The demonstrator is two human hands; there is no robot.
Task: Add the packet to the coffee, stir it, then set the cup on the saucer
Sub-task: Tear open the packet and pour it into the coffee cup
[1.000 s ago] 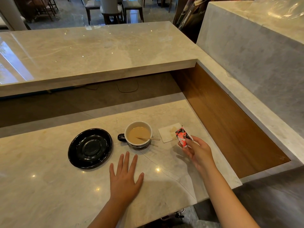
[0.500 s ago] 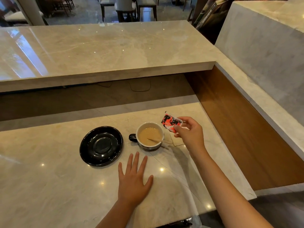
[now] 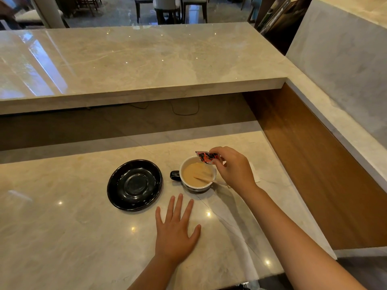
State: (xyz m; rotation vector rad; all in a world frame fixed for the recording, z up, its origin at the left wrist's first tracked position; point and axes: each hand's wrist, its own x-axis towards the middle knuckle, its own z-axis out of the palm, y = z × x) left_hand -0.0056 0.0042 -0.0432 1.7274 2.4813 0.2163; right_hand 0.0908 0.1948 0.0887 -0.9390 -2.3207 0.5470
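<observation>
A dark cup (image 3: 178, 176) with a white inside holds milky coffee and stands on the marble counter. A wooden stir stick (image 3: 206, 180) leans in it, over the right rim. My right hand (image 3: 232, 169) pinches a small red and black packet (image 3: 207, 157) tilted just above the cup's far right rim. An empty black saucer (image 3: 135, 185) lies to the left of the cup, apart from it. My left hand (image 3: 176, 232) rests flat on the counter in front of the cup, fingers spread, holding nothing.
A white napkin (image 3: 255, 174) lies partly hidden behind my right hand. A raised marble ledge (image 3: 146, 65) runs along the back, with a dark gap beneath it. A wooden wall panel (image 3: 314, 164) bounds the counter on the right.
My right hand has carried the packet from beside the napkin up and left, over the cup's rim. The left hand stays flat on the counter.
</observation>
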